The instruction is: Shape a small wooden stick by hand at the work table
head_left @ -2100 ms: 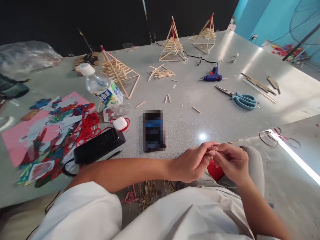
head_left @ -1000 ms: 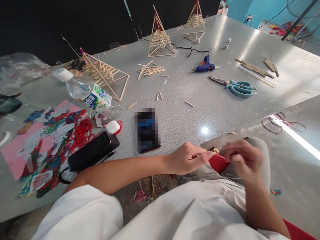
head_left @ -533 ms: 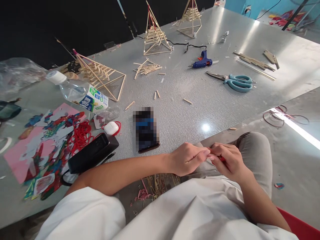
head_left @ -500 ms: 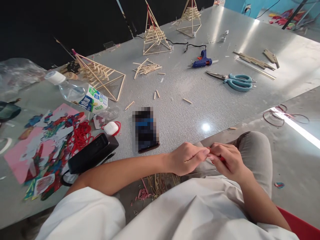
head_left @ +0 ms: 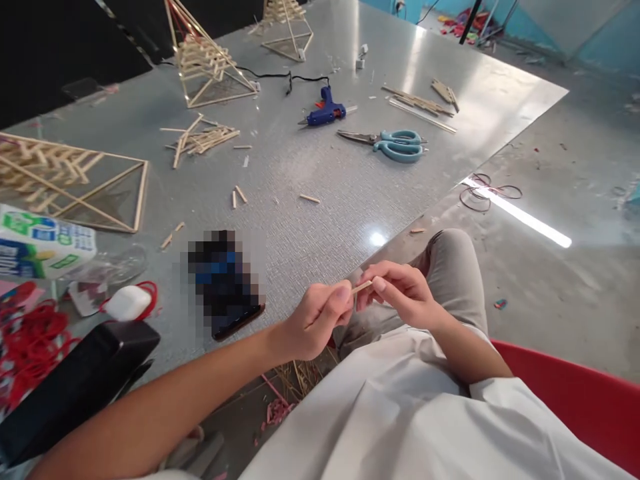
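Observation:
My left hand [head_left: 317, 320] is closed, with a short thin wooden stick [head_left: 362, 287] pinched between thumb and fingers. The stick's free end meets the thumb and fingertips of my right hand [head_left: 403, 293], which are curled around it. Both hands are above my lap, just off the table's near edge. A phone [head_left: 227, 293] with a blurred-out screen lies on the table to the left of them. Short cut sticks [head_left: 309, 199] are scattered beyond it, and a loose pile of sticks [head_left: 207, 140] lies farther back.
Stick pyramid frames [head_left: 205, 63] stand along the back and left. A blue glue gun [head_left: 325, 110], scissors [head_left: 400, 145] and flat wooden strips [head_left: 417, 100] lie on the far table. At the left are a bottle [head_left: 47, 240], a black case [head_left: 80, 380] and red cord [head_left: 35, 347].
My view has swung right, so the table things appear farther left. My hands have drawn slightly apart, and the stick between them now shows. The right fingers have loosened from their tighter curl.

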A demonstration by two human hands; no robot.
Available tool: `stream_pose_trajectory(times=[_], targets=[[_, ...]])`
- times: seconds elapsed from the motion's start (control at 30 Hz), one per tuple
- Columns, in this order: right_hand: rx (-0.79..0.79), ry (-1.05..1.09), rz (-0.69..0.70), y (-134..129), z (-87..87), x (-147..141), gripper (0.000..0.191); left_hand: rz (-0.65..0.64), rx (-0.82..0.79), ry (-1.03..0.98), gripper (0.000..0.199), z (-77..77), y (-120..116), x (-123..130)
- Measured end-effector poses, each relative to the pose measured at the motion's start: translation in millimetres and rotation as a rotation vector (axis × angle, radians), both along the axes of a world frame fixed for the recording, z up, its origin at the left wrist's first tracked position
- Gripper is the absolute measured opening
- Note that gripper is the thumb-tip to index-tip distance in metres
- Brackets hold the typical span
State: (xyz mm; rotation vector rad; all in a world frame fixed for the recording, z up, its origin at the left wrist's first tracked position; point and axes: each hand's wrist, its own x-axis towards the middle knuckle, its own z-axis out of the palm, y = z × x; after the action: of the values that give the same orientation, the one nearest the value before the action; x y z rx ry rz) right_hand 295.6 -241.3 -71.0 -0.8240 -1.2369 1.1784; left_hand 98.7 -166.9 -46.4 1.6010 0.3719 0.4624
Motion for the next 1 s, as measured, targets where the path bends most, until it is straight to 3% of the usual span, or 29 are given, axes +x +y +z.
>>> stream_pose_trajectory(times=[0.23, 0.5, 0.67, 0.87, 1.0], targets=[[0.109, -0.014, -0.025, 1.4, -5.1, -1.1, 0.015, -0.006, 0.001, -0.010, 0.046, 4.3, -1.3, 2.7], [0.272, -0.097, -0.141, 3.9, -1.9, 12.4, 0.030, -0.029, 0.073, 0.038, 0.046, -2.0, -1.2, 5.3], [0.225, -0.164, 0.001, 6.8, 2.5, 28.9, 0.022, -0.043, 0.117, 0.037, 0.039, 1.8, 0.3, 8.6], [0.140, -0.302, 0.146, 3.5, 9.4, 47.2, 0.009, -0.040, 0.403, -0.013, 0.032, -1.2, -2.1, 11.4], [0.140, -0.413, 0.126, 1.7, 9.7, 52.7, 0.012, 0.001, 0.467, -0.011, 0.025, -5.2, -3.0, 11.7]])
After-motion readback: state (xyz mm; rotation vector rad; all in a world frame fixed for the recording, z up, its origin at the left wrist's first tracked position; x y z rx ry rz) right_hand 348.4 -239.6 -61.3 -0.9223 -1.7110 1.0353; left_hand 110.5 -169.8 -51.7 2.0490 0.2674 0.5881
